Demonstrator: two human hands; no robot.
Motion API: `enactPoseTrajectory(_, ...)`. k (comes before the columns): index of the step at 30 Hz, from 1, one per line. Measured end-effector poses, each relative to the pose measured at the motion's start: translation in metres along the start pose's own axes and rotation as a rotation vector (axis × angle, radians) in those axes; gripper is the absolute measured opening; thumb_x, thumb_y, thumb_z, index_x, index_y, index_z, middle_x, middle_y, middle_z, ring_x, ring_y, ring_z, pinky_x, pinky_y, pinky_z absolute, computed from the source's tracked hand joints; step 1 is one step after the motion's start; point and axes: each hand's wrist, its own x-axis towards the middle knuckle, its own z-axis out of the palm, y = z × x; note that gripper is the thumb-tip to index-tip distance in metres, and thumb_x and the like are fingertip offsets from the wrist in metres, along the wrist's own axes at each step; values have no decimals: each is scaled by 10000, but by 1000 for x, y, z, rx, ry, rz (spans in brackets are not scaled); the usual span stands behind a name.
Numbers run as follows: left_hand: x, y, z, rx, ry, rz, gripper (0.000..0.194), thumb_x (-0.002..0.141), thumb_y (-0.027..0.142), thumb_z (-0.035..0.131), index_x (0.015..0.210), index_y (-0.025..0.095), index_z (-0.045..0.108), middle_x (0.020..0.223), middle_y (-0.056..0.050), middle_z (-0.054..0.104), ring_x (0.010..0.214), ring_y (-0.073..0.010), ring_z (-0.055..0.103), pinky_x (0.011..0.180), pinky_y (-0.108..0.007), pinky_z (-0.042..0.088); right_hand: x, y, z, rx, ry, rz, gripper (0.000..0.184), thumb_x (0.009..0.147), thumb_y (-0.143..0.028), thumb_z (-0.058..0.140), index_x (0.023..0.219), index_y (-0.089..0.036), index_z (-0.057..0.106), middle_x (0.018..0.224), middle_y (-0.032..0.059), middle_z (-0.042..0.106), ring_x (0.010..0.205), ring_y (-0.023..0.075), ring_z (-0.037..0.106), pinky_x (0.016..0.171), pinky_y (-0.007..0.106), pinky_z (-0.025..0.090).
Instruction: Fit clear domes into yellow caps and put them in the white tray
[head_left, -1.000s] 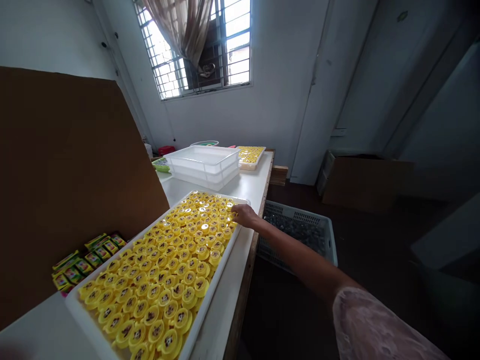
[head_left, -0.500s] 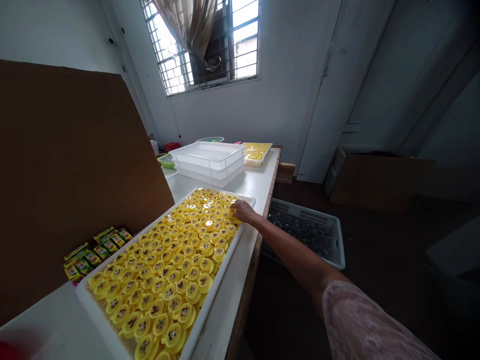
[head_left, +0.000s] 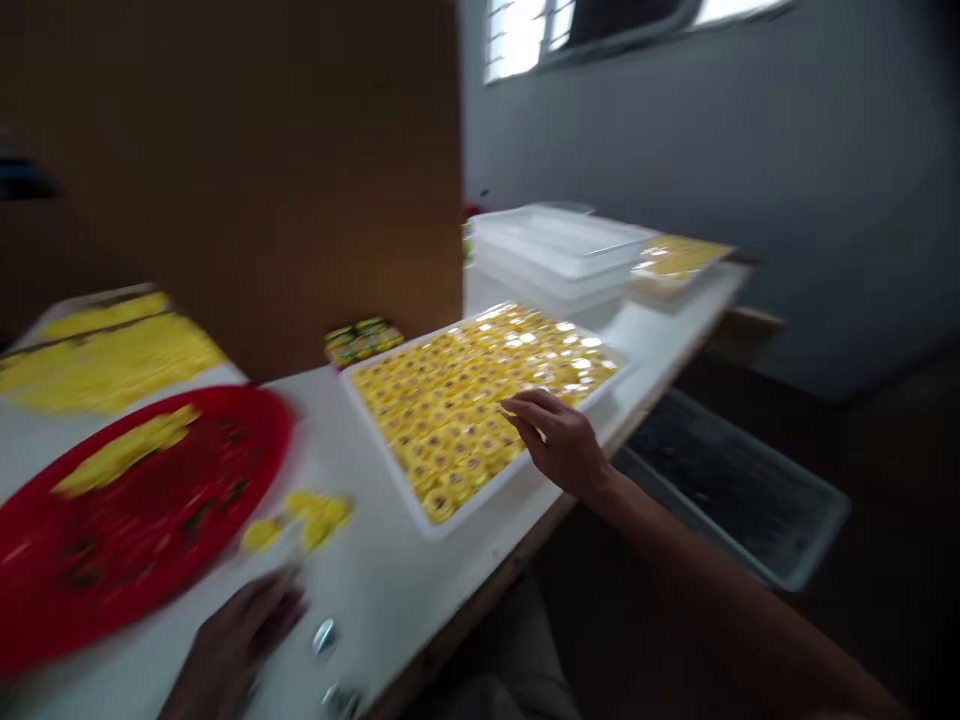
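My right hand (head_left: 555, 440) hovers over the near right edge of a white tray (head_left: 409, 490), fingers stretched out and nothing visible in them. Rows of yellow round pieces with small printed pictures (head_left: 457, 400) fill that tray. At the lower left, my left hand (head_left: 240, 635) is smeared by motion above the table, so its fingers cannot be made out. Close to it lie a few loose yellow pieces (head_left: 319, 515) and two shiny silvery round pieces, one of them a small disc (head_left: 325, 637).
A red basin (head_left: 165, 540) with yellow and dark pieces stands at left, before a yellow heap (head_left: 112, 360). A brown board (head_left: 300, 180) rises behind. White stacked trays (head_left: 555, 250) and another filled tray (head_left: 675, 262) sit farther along. A crate (head_left: 735, 490) is beside the table.
The view has swung left, bringing the red basin and my left hand into sight. My right hand has drawn back from the tray's far right corner toward its near right side.
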Motion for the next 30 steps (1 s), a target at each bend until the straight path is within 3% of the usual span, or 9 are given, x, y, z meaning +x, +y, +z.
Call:
enactPoseTrajectory(3, -3, -19, -27, -182, -90, -2, 464, 565, 431, 801, 887, 152, 617, 789, -48, 652, 761, -193, 628, 696, -272, 521, -25, -70, 42, 209, -222, -158, 254, 884, -144, 436, 1056, -217, 607, 996, 79, 613, 906, 172, 576, 778, 280, 463)
enactPoseTrajectory(7, 1, -20, -41, -44, -49, 148, 375, 640, 422, 729, 855, 133, 624, 745, -45, 643, 580, -120, 567, 525, -203, 449, -50, -133, 98, 289, -577, -245, 204, 872, -128, 453, 968, -161, 630, 892, 88, 632, 825, 174, 586, 730, 271, 464)
enactPoseTrajectory(11, -3, -15, -47, 151, -48, 262, 314, 702, 421, 653, 859, 151, 637, 716, -33, 635, 545, -134, 548, 473, -214, 414, -56, -161, 136, 276, -769, -421, 266, 808, -38, 494, 1021, -162, 594, 1015, 87, 619, 918, 177, 552, 799, 276, 445)
enactPoseTrajectory(14, -3, -12, -51, 272, -19, 341, 278, 736, 424, 605, 851, 174, 644, 704, -23, 636, 557, -157, 563, 493, -235, 418, -58, -170, 150, 182, -843, -562, 244, 772, -15, 517, 963, -148, 589, 1021, 100, 612, 915, 195, 529, 799, 302, 446)
enactPoseTrajectory(17, -2, -10, -53, 340, 8, 426, 238, 756, 404, 574, 826, 192, 656, 687, -12, 637, 567, -167, 571, 544, -248, 426, -65, -170, 158, 94, -858, -577, 160, 797, -58, 527, 923, -133, 591, 960, 106, 619, 894, 211, 529, 770, 319, 460)
enactPoseTrajectory(20, -4, -12, -49, 316, -47, 441, 245, 767, 404, 557, 841, 201, 674, 686, -14, 642, 581, -178, 576, 558, -254, 430, -72, -162, 166, 169, -775, -436, 155, 850, -98, 488, 927, -146, 613, 932, 91, 636, 897, 193, 555, 785, 311, 466)
enactPoseTrajectory(23, -10, -16, -41, 251, -194, 423, 267, 783, 396, 537, 890, 204, 688, 745, -27, 666, 634, -192, 590, 591, -265, 450, -76, -154, 174, 358, -635, -166, 171, 873, -164, 490, 906, -177, 657, 895, 66, 657, 856, 161, 594, 785, 283, 474)
enactPoseTrajectory(27, -18, -19, -29, 236, -304, 438, 233, 777, 320, 528, 890, 224, 708, 880, -34, 686, 777, -211, 602, 690, -273, 458, -74, -155, 178, 529, -528, 126, 118, 813, -216, 582, 824, -205, 698, 868, 45, 659, 792, 152, 611, 737, 270, 482)
enactPoseTrajectory(30, -19, -19, -25, 143, -380, 378, 246, 795, 333, 527, 914, 211, 705, 793, -36, 680, 693, -193, 588, 644, -269, 452, -68, -163, 175, 725, -514, 410, 81, 756, -241, 635, 802, -198, 687, 737, 20, 660, 649, 138, 595, 614, 255, 489)
